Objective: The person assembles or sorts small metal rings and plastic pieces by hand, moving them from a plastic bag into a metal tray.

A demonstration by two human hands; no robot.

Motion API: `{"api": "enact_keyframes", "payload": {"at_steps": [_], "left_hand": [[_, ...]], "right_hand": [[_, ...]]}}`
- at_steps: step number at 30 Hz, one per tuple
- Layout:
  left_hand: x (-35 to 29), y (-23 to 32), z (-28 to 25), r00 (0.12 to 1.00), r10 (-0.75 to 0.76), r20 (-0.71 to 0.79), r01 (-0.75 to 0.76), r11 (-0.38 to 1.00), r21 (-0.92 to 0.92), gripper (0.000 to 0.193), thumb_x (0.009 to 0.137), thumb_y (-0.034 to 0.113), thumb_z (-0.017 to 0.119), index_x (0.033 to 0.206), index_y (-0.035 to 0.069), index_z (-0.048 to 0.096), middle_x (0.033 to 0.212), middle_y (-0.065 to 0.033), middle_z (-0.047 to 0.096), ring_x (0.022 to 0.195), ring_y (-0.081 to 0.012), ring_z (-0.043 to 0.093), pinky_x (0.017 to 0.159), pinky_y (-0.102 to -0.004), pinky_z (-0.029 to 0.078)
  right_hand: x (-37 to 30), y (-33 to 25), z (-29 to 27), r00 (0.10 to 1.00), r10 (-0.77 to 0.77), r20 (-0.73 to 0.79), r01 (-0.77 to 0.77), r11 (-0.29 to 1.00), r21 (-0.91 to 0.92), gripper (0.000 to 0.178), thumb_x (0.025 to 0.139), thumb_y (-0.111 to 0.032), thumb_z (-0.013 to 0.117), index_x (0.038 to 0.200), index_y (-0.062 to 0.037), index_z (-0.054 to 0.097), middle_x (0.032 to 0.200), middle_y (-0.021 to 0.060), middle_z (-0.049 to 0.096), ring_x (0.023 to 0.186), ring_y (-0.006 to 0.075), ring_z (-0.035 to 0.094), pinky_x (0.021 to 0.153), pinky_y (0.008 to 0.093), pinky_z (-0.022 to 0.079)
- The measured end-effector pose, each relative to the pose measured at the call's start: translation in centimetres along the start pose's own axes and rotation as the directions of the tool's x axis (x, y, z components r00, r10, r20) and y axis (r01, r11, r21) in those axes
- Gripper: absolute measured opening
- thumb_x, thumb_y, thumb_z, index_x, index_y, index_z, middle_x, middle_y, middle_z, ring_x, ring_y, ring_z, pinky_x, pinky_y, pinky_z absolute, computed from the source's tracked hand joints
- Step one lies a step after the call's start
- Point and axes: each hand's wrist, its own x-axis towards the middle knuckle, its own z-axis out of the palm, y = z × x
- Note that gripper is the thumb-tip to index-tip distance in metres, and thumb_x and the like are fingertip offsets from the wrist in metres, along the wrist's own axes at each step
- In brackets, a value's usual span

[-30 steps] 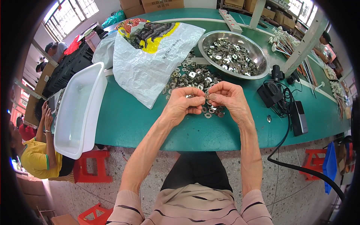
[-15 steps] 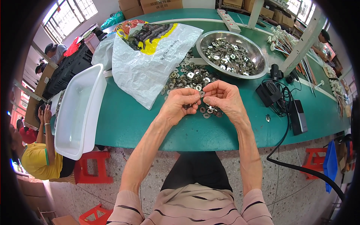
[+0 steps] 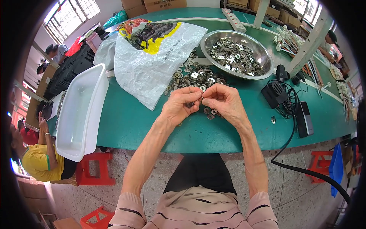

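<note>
Over the green table, my left hand and my right hand meet fingertip to fingertip, both closed. Between them is a small metal disc, mostly covered by the fingers; more metal shows in the curl of my left hand. A heap of small round metal pieces lies just beyond my hands, and a few spill out beneath them. Behind the heap, to the right, a steel bowl holds many similar pieces. A white woven sack lies left of the heap.
A white plastic tub stands at the left edge. To the right are a black adapter, a coiled cable, a black box and a loose metal piece. A power strip lies farther back. A co-worker in yellow sits at left.
My hands have shifted slightly left and closer together, and the disc that showed between the fingertips is now mostly covered. The co-worker's hands have moved a little.
</note>
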Motion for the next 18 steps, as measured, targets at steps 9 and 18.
{"api": "enact_keyframes", "payload": {"at_steps": [9, 18], "left_hand": [[0.3, 0.6, -1.3, 0.999, 0.036, 0.014, -0.03, 0.953, -0.3, 0.015, 0.084, 0.006, 0.058, 0.097, -0.003, 0.056, 0.079, -0.0082, 0.054, 0.063, -0.0111, 0.048, 0.052, -0.0191, 0.041], [0.1, 0.5, -1.0, 0.998, 0.062, -0.007, -0.061, 0.957, -0.282, 0.012, 0.084, 0.007, 0.06, 0.091, -0.002, 0.056, 0.078, -0.0083, 0.054, 0.063, -0.011, 0.047, 0.051, -0.0198, 0.04]], "right_hand": [[-0.4, 0.5, -0.2, 0.987, -0.136, 0.081, 0.153, 0.683, -0.714, 0.016, 0.065, -0.015, 0.069, 0.077, -0.0046, 0.065, 0.074, 0.0086, 0.057, 0.075, 0.0262, 0.056, 0.066, 0.0367, 0.044], [-0.4, 0.2, -0.2, 0.992, -0.102, 0.08, 0.129, 0.698, -0.704, 0.01, 0.07, -0.012, 0.062, 0.07, -0.0022, 0.06, 0.071, 0.0093, 0.058, 0.072, 0.0271, 0.056, 0.064, 0.0378, 0.044]]}}
